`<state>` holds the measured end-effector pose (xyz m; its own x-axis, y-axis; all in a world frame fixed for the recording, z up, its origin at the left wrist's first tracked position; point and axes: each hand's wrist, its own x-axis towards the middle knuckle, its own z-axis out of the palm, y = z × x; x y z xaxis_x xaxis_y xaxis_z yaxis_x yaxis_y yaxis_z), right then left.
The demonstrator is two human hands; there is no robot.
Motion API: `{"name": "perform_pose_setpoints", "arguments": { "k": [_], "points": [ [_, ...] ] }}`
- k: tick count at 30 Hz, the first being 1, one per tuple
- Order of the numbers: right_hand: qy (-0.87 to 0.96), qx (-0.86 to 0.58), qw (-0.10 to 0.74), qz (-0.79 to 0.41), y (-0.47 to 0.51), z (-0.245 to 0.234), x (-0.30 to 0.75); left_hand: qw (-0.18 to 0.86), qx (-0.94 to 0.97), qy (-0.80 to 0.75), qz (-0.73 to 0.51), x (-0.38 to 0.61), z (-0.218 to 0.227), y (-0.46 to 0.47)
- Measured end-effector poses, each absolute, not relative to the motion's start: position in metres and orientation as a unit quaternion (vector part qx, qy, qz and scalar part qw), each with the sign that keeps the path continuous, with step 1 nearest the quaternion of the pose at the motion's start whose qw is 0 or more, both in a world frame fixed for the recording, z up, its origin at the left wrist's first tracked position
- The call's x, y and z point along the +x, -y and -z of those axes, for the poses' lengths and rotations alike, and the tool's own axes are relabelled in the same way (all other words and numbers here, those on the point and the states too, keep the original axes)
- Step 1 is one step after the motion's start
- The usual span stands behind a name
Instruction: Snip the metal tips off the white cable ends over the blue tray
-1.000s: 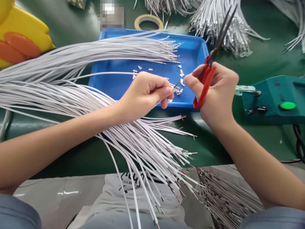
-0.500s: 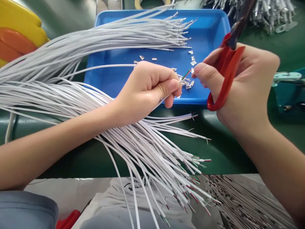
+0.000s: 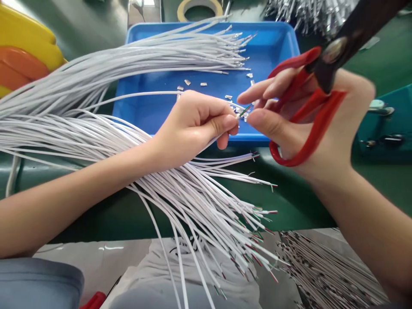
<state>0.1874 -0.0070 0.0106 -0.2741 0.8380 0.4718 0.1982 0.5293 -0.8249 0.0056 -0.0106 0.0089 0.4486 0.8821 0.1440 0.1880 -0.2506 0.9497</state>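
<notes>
Red-handled scissors (image 3: 325, 71) hang in the right hand's (image 3: 343, 133) grasp, blades pointing up and away; its thumb and forefinger are parted around the thin wires (image 3: 245, 110) at a white cable's (image 3: 237, 116) tip, though I cannot tell whether they touch. The left hand (image 3: 201, 122) pinches that cable over the near side of a blue tray (image 3: 273, 47). Silvery scraps (image 3: 203, 84) lie inside, and a cable bundle (image 3: 206, 197) passes beneath the left forearm.

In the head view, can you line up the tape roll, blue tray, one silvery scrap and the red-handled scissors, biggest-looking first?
1. Blue tray
2. Red-handled scissors, held nearer the camera
3. Tape roll
4. Silvery scrap
</notes>
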Motion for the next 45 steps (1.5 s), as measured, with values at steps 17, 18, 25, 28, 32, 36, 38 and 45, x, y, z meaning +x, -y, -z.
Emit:
{"name": "perform_pose_setpoints", "arguments": {
  "k": [17, 18, 25, 28, 32, 36, 38, 45],
  "points": [
    [0.574, -0.451, 0.566, -0.383, 0.0, -0.009, 0.195, 0.565, 0.713, -0.337, -0.243, 0.008, -0.015, 0.023],
    [0.575, -0.453, 0.57, -0.375, -0.002, -0.007, 0.196, 0.584, 0.724, -0.315, -0.186, 0.01, -0.017, 0.028],
    [0.592, -0.42, 0.577, -0.376, -0.014, 0.026, 0.206, 0.384, 0.858, -0.327, -0.096, 0.003, -0.04, 0.03],
    [0.601, -0.415, 0.56, -0.39, -0.013, 0.035, 0.207, 0.143, 0.863, -0.468, -0.123, -0.021, -0.041, -0.002],
    [0.608, -0.42, 0.556, -0.382, -0.014, 0.04, 0.208, -0.029, 0.834, -0.55, -0.039, -0.053, -0.026, -0.038],
    [0.605, -0.411, 0.588, -0.346, -0.011, 0.03, 0.209, -0.049, 0.837, -0.543, -0.038, -0.064, -0.015, -0.047],
    [0.598, -0.403, 0.607, -0.334, -0.006, 0.02, 0.206, -0.077, 0.836, -0.541, -0.053, -0.064, -0.017, -0.045],
    [0.544, -0.39, 0.652, -0.357, 0.002, -0.003, 0.193, -0.053, 0.782, -0.619, -0.054, -0.062, -0.032, -0.044]
  ]
}}
